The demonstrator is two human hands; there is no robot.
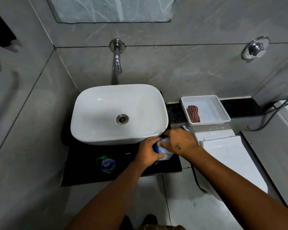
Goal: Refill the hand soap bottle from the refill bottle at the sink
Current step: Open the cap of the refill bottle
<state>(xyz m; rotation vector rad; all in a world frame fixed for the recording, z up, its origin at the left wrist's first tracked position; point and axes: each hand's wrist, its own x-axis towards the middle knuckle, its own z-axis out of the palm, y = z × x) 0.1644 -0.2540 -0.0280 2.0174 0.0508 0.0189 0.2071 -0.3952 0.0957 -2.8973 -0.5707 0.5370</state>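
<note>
The refill bottle (162,151) stands on the dark surface (83,163) at the sink (106,103) front. Left hand (147,152) grips its body; right hand (179,141) fingers curl over its top. Likely uncapping: steady the body, keep it upright. Soap bottle (107,164) stands nearby.

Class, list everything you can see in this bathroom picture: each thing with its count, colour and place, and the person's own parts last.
Sink basin: one, white, on the black counter.
Tap: one, chrome, on the wall above the basin.
Hand soap bottle: one, clear with green pump, on the counter in front of the basin.
Refill bottle: one, blue and white, held between both hands.
Tray: one, white, right of the basin.
Cloth: one, red checked, in the tray.
Left hand: one, gripping the refill bottle.
Right hand: one, over the bottle's top; grip unclear.
</note>
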